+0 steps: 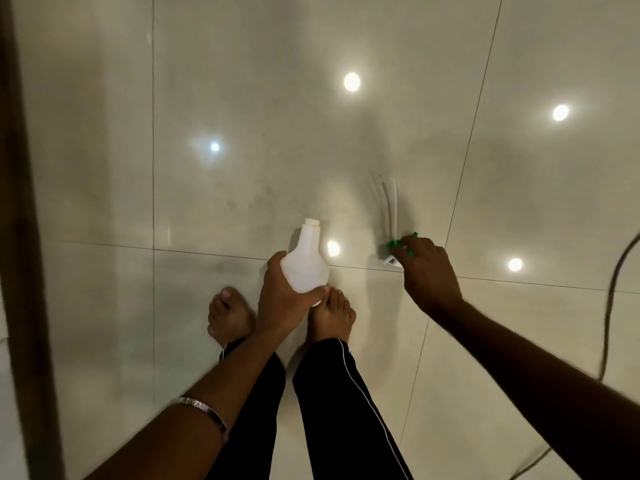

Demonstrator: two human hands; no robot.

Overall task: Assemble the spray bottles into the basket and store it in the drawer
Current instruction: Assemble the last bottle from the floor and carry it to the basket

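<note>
My left hand (282, 296) grips a white plastic spray bottle (304, 265) round its lower body, its open neck pointing away from me, no cap on it. To the right, my right hand (427, 271) holds white spray heads with green parts (394, 249); their thin white dip tubes (388, 202) stick out away from me. The two hands are well apart. No basket or drawer is in view.
Glossy cream floor tiles (242, 133) reflect ceiling lights. My bare feet (228, 317) and dark trouser legs stand below the bottle. A dark wooden edge (24, 237) runs down the left side. A grey cable (609, 306) curves along the right edge.
</note>
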